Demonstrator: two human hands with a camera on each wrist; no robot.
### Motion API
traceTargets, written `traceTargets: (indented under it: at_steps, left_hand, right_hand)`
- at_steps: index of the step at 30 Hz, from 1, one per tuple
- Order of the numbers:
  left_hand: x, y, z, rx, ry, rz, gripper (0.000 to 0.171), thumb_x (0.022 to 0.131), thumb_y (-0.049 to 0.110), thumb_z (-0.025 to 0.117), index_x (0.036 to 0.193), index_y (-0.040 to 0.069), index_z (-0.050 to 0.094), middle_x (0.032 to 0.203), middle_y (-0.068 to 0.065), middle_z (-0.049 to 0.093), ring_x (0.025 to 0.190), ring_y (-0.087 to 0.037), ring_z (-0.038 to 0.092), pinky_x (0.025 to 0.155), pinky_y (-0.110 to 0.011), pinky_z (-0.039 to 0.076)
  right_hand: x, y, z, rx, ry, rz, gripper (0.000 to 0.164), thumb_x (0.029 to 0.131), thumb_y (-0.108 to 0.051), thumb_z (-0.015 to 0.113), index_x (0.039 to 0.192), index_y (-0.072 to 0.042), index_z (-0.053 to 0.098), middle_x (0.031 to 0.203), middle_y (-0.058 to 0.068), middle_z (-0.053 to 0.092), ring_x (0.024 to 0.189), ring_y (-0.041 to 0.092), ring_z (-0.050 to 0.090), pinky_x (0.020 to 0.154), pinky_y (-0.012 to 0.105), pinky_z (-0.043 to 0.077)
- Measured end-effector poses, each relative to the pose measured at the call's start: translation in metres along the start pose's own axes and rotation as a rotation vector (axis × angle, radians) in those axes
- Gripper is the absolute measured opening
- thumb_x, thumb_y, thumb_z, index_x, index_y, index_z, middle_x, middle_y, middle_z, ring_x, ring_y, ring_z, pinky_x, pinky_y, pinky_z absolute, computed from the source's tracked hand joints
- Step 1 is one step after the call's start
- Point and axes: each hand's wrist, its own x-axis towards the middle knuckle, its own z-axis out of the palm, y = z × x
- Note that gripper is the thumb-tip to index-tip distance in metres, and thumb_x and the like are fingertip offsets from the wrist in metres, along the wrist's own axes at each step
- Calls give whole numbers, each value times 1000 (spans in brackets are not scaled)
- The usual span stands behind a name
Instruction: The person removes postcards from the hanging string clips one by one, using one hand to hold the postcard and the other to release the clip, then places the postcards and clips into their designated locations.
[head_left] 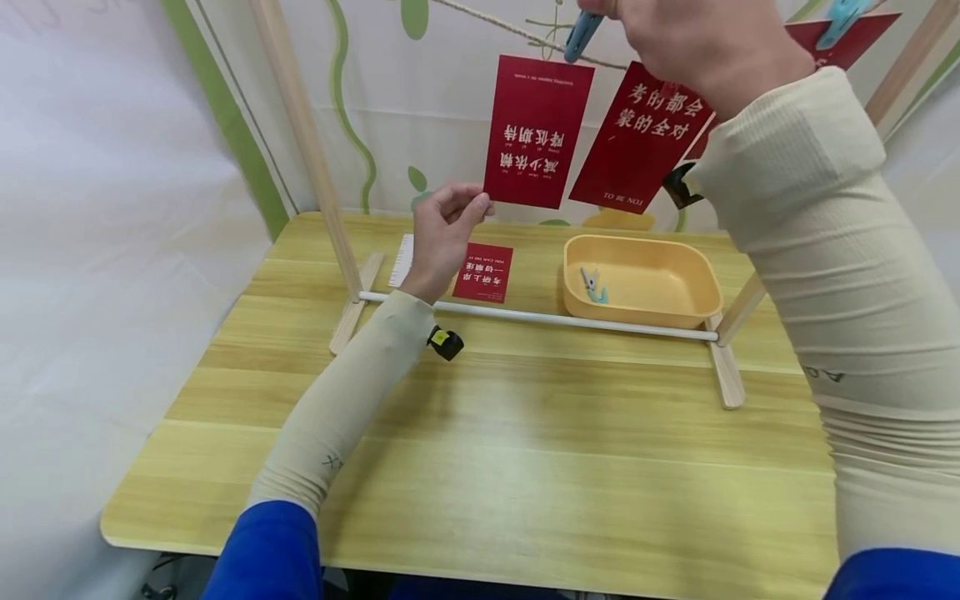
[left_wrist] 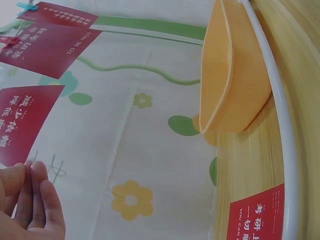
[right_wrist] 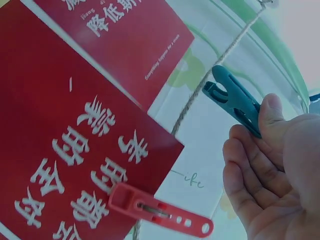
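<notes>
My left hand (head_left: 441, 242) pinches the lower left corner of a red card (head_left: 538, 125) with white writing, which hangs upside down just below a rope (head_left: 495, 27). With thumb and fingers, my right hand (head_left: 712, 46) grips the handle end of a blue-teal clothespin (right_wrist: 235, 97). The pin's tips are right at the rope in the right wrist view, above the card's top edge in the head view. Beside it, a second red card (head_left: 637, 137) hangs tilted, with a red clothespin (right_wrist: 160, 210) at its top edge.
A wooden frame with a white crossbar (head_left: 525, 315) stands on the table (head_left: 480, 467). Behind the bar are a yellow tray (head_left: 652, 279) holding clothespins (head_left: 592, 285), and a small red card (head_left: 483, 273). Another red card (head_left: 862, 42) hangs at upper right under a light blue clothespin (head_left: 842, 21).
</notes>
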Motion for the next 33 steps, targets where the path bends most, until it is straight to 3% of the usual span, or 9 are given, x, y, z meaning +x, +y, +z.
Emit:
traceTargets:
  at_steps: [11, 16, 22, 33]
  left_hand:
    - [-2, -1, -4, 1, 6, -23, 22, 94, 22, 62, 109, 6, 65, 105, -16, 69, 94, -18, 67, 90, -26, 55]
    - [-4, 0, -6, -2, 10, -42, 22, 94, 23, 62, 109, 6, 65, 104, -15, 68, 94, -18, 67, 90, -26, 55]
    - [-3, 0, -8, 11, 13, -37, 22, 94, 23, 62, 109, 7, 65, 104, -15, 68, 94, -18, 68, 90, -26, 56]
    - [-4, -4, -11, -6, 20, -58, 20, 94, 23, 63, 107, 8, 66, 99, -7, 69, 94, -18, 67, 89, -27, 56]
  right_hand:
    - [-3, 13, -4, -41, 28, -10, 50, 98, -48, 39, 147, -47, 28, 155, -3, 37, 119, 23, 42, 111, 51, 41]
    - [-3, 12, -5, -26, 38, -46, 50, 96, -51, 44, 144, -47, 33, 154, -4, 39, 125, 22, 40, 113, 49, 39]
    - [-9, 13, -4, 23, 58, -1, 57, 91, -58, 51, 144, -48, 32, 154, -8, 38, 128, 19, 40, 115, 47, 37]
    - [-23, 14, 4, 104, 60, -23, 56, 85, -60, 57, 131, -28, 57, 138, -1, 59, 111, 23, 53, 110, 44, 44]
